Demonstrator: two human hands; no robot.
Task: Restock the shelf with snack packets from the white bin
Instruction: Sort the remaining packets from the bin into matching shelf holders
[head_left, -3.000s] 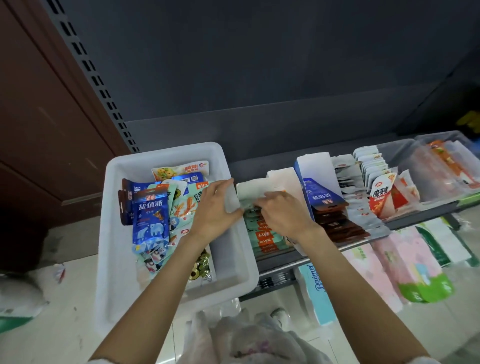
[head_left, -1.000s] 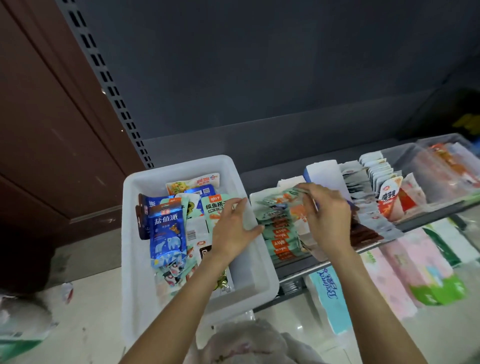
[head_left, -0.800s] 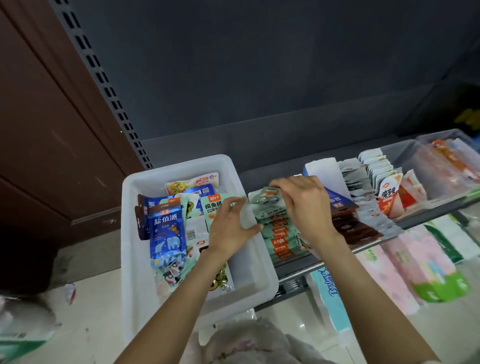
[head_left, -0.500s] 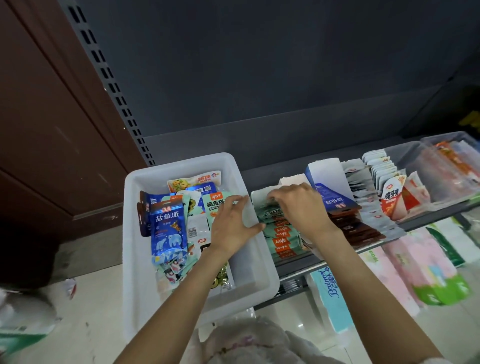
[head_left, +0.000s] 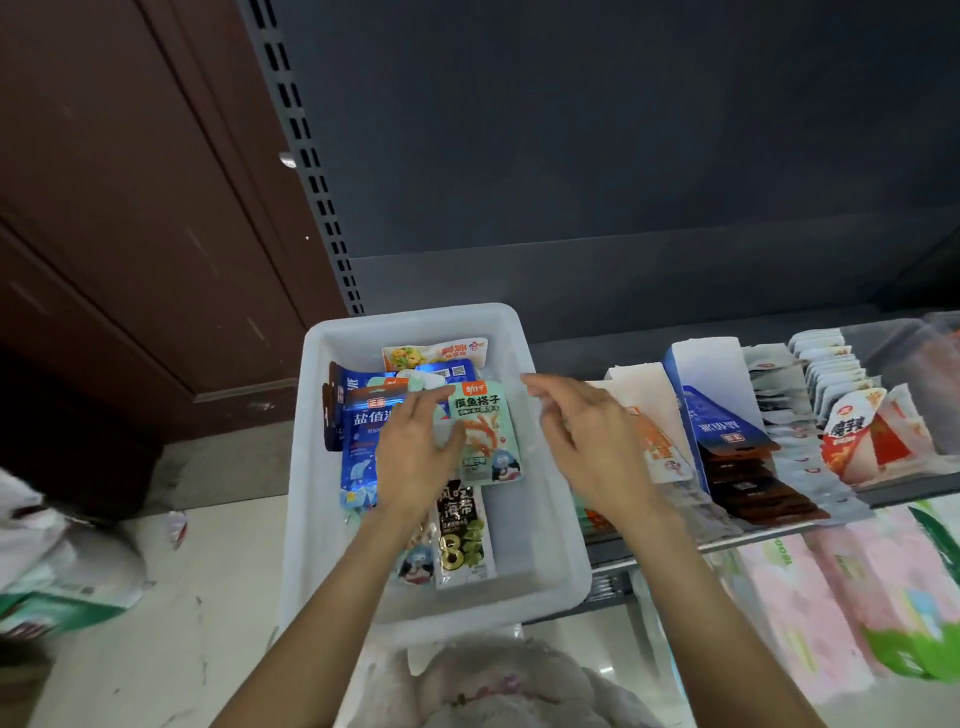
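The white bin (head_left: 410, 322) stands at the shelf's left end and holds several snack packets: a mint-green one (head_left: 488, 436), blue ones (head_left: 363, 431) and a dark one (head_left: 460, 530). My left hand (head_left: 415, 457) lies on these packets with fingers spread, its thumb on the mint-green packet's left edge. My right hand (head_left: 587, 441) hovers open over the bin's right rim, holding nothing. Just right of it on the shelf (head_left: 779, 530) is a white display box (head_left: 649, 395) of similar packets, partly hidden by my right hand.
A blue display box (head_left: 722, 415) of dark packets and rows of white and red packets (head_left: 852, 431) fill the shelf to the right. Tissue packs (head_left: 831, 597) lie on the lower shelf. Bags (head_left: 62, 561) sit on the floor at left. A perforated upright (head_left: 311, 171) rises behind the bin.
My right hand has left the white display box and moved left over the bin's rim, empty. My left hand shifted from the bin's right rim onto the packets inside.
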